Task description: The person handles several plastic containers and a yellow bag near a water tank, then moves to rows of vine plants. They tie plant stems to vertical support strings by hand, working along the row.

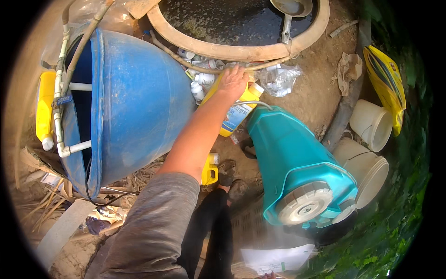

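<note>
My left hand (234, 81) reaches up from the lower left and is closed on the top of a yellow plastic jug (238, 117) with a white cap and a printed label. The jug stands tilted between a blue plastic barrel (139, 101) lying on its side and a teal plastic tank (292, 150) with a large grey round cap. Fingertips, apparently of my right hand (269, 276), show at the bottom edge, by a white sheet of paper (277, 257) with a drawing on it. Their grip is mostly out of view.
A round basin (223, 50) holds dark liquid, with a metal ladle (286, 26) at its rim. White bottles (204, 79) and a clear plastic bag (280, 80) lie below it. A smaller yellow jug (210, 171) is near my feet. White buckets (362, 174) and a thick hose (343, 104) are at right.
</note>
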The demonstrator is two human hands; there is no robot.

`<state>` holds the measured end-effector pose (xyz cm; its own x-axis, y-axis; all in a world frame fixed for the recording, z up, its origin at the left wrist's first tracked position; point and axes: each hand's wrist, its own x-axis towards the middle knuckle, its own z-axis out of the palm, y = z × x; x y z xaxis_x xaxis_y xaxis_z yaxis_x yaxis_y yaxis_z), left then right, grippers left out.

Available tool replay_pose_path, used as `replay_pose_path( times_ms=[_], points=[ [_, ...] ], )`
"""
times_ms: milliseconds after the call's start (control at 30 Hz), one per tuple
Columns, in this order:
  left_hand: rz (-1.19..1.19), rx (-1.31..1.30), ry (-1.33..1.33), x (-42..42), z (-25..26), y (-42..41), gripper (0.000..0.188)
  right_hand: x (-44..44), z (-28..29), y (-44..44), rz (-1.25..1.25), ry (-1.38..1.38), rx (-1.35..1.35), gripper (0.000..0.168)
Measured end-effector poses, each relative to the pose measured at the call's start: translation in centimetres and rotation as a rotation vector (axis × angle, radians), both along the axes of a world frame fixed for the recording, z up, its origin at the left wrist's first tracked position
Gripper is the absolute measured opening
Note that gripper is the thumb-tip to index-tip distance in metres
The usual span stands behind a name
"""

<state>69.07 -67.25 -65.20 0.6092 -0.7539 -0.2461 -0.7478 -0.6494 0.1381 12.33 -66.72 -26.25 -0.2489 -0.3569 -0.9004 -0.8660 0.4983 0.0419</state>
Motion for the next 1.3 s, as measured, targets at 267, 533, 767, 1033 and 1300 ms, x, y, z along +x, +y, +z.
replay_pose_path(
  times_ms=[267, 533, 767, 1033, 1300],
  points=[
    [-0.025, 0.302, 0.044, 1.9, 2.3, -0.4, 0.026, -0.1, 0.5, 1.7, -0.151, -0.001, -0.020, 0.054],
    [0.364, 0.093, 0.469, -1.3, 17.9, 10.8, 0.032, 2.9, 6.0, 0.2, -0.049, 0.026, 0.019, 0.051],
    [0.749, -0.709, 0.546, -7.5, 36.2, 14.3, 0.028, -2.8, 4.7, 0.1, 0.168, -0.314, -0.093, 0.050],
    [1.220, -1.894, 0.943, -12.0, 46.5, 27.9, 0.031, -0.7, 2.6, -5.6, 0.449, -0.497, -0.103, 0.049],
    [1.145, -2.343, 0.680, -1.6, 51.2, 34.7, 0.046, 4.3, 2.5, -9.4, 0.643, -0.519, -0.094, 0.048]
  ],
)
